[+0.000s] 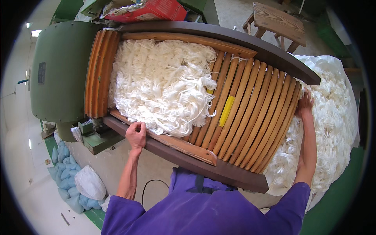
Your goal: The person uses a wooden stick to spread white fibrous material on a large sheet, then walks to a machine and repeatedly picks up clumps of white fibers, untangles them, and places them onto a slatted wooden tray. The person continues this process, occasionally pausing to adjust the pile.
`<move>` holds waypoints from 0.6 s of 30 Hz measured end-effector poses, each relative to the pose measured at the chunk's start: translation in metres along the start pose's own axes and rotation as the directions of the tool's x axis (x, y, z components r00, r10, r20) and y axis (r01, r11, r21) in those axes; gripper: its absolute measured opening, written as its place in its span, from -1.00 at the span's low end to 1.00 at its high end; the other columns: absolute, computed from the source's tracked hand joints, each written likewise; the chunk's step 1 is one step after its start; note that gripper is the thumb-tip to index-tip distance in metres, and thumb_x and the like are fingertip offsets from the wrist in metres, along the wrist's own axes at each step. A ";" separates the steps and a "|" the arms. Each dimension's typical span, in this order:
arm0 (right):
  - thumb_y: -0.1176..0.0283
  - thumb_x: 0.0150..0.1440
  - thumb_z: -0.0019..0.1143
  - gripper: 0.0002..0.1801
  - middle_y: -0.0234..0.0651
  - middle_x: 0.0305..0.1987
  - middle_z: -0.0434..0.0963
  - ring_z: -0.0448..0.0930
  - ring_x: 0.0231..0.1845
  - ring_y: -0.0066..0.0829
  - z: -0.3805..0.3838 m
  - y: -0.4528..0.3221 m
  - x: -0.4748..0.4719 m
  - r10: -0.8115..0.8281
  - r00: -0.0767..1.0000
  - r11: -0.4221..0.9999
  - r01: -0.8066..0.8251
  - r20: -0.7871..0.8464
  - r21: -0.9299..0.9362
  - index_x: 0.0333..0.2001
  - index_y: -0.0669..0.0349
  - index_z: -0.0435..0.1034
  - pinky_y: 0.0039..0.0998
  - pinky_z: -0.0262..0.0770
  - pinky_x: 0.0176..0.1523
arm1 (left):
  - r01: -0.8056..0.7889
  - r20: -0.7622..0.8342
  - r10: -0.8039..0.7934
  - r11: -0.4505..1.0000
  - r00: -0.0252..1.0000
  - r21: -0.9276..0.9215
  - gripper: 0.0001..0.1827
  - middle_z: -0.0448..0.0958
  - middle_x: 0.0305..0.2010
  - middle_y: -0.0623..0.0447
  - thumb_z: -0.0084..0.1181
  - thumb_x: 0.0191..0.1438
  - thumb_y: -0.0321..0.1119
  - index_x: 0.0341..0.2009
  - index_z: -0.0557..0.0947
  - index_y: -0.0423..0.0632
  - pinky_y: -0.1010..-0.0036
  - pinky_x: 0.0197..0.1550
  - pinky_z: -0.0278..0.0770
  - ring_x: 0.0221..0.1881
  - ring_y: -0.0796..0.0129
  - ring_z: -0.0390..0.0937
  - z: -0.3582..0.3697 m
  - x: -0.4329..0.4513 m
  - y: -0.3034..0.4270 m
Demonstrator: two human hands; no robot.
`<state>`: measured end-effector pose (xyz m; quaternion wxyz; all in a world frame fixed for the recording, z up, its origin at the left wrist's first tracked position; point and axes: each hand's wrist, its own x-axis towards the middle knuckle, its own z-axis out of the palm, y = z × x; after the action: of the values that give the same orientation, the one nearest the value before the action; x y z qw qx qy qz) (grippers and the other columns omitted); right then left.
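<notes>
A thick layer of white yarn [164, 88] lies on the wooden slat conveyor [249, 108] of a green machine, close to its fluted roller [101, 75]. My left hand [136, 135] rests with curled fingers on the near side rail, at the edge of the yarn; whether it pinches any strand cannot be told. At the conveyor's right end, my right hand [305, 102] reaches down between the last slat and a big heap of white yarn [329, 123] in a pale sheet. Its fingertips are partly hidden. One slat carries a yellow strip [226, 111].
The machine's green housing [61, 73] stands at the left. Dark side beams [188, 155] flank the conveyor. A red box [149, 11] sits beyond it, and a wooden stool [279, 22] stands at the back right. Blue and white sacks [89, 182] lie on the floor at lower left.
</notes>
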<state>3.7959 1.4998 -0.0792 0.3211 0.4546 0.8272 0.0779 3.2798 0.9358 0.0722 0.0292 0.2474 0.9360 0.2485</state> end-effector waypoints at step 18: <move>0.34 0.09 0.28 -0.69 0.13 -0.13 0.61 0.63 0.00 0.17 0.008 -0.011 -0.033 0.167 0.964 0.799 -0.009 -0.208 0.601 -0.08 0.20 0.59 -0.01 0.60 0.09 | 0.057 0.166 -0.041 0.994 0.985 -0.090 -0.77 0.54 -0.40 0.19 0.20 0.31 -0.30 -0.25 0.68 -0.25 0.52 -0.22 0.40 -0.34 0.52 0.39 0.001 0.002 -0.035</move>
<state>3.8052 1.4655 -0.0753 0.0514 0.5570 0.8212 -0.1133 3.2628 0.9107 0.0552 0.1239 0.2422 0.9235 0.2706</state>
